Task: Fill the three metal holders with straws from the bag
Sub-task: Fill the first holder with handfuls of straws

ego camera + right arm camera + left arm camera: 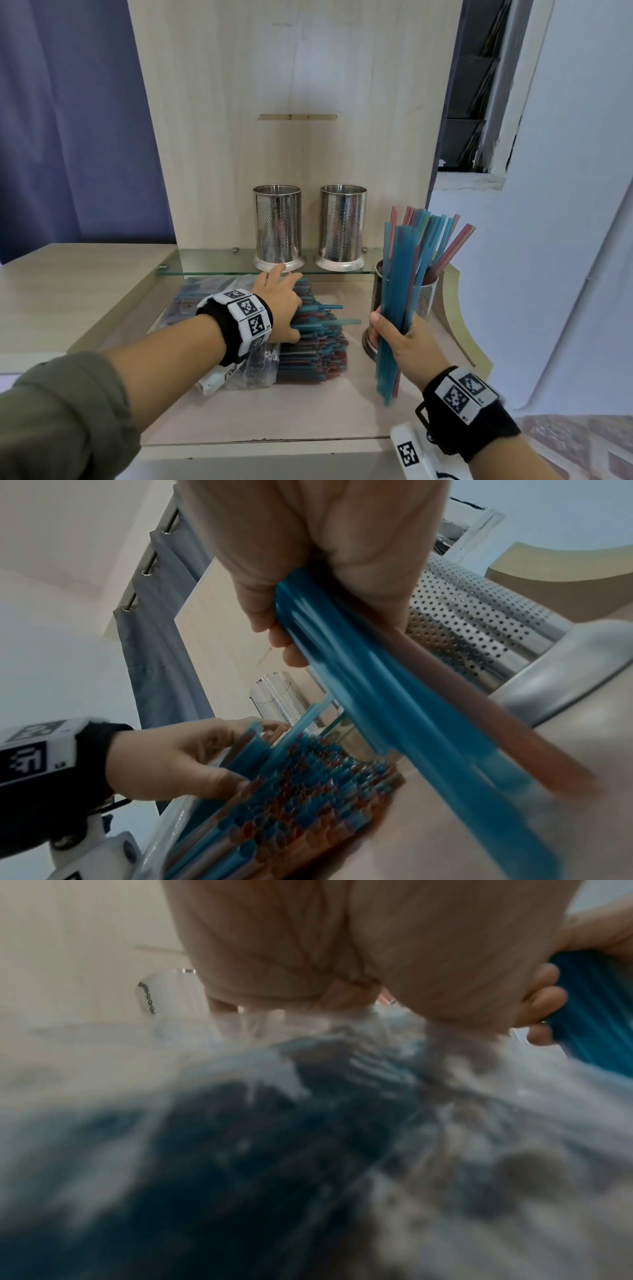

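Gripping a bundle of mostly blue straws at its lower part, the right hand sits nearest the viewer, fingers and thumb curled round the bundle; the lower ends of the straws hang below the hand, the upper ends rise in front of the near holder. A black wrist strap with black-and-white marker tiles is worn on that arm.

Item, near holder: perforated metal cylinder on the counter, at its right side, just behind the right hand. Already holds straws, blue and red, fanning out above its rim.

Item, bag: clear plastic, lying flat on the counter left of the near holder. Loose straws, blue and red, lie in a stack spilling from its open end toward the right.

Item, left hand: lies on top of the stack, thumb at its near edge and fingers spread over the far part. The right wrist view shows thumb and fingers curving round some of the straws; the left wrist view is blurred, so the grip looks like a partial pinch rather than a firm hold. A green sleeve covers the forearm.

Item, glass shelf: behind the bag, raised above the counter against a pale wooden back panel.

Item, two metal holders on the shelf: left holder and right holder, both upright, side by side, apart from each other; no straw shows above either rim.

Item, blue curtain: farthest left.
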Demonstrator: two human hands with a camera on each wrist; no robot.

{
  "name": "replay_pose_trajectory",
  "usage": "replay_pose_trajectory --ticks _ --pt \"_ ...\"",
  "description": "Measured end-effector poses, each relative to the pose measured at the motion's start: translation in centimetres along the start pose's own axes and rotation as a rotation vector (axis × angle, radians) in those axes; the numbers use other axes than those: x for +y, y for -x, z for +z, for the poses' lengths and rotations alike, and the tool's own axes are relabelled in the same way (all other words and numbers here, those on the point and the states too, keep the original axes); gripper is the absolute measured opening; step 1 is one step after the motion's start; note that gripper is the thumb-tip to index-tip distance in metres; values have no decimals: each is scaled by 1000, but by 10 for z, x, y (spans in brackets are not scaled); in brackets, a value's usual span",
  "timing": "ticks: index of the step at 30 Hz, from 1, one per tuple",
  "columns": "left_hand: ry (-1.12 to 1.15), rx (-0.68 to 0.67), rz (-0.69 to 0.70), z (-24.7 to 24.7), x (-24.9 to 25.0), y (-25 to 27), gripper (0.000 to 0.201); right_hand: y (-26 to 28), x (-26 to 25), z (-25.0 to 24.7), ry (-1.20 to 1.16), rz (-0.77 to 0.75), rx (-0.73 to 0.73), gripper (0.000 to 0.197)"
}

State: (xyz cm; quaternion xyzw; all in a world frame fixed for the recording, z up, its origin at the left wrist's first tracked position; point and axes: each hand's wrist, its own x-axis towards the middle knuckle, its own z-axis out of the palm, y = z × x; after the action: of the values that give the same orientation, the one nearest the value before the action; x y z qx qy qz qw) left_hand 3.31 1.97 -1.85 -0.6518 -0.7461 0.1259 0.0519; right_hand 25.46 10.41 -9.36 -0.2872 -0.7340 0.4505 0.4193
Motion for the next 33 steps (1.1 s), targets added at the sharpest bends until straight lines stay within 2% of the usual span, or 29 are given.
replay_pose_trajectory --ticks 5,14,17,25,29,33 --pt "151 83 49 -6 -4 -11 48 2 0 2 31 -36 0 42" --pt "256 280 162 -16 9 -31 34 3 1 3 30 -50 -16 42" --pt "341 278 219 -27 14 -36 27 0 3 3 24 -64 -19 41" --pt "534 322 273 -38 26 -53 33 -2 12 3 -51 -32 -5 45" --pt "632 465 314 -46 28 -51 19 -4 13 4 -50 -24 9 49" --pt "744 634 335 -66 27 -40 19 -3 12 4 -61 -33 7 46"
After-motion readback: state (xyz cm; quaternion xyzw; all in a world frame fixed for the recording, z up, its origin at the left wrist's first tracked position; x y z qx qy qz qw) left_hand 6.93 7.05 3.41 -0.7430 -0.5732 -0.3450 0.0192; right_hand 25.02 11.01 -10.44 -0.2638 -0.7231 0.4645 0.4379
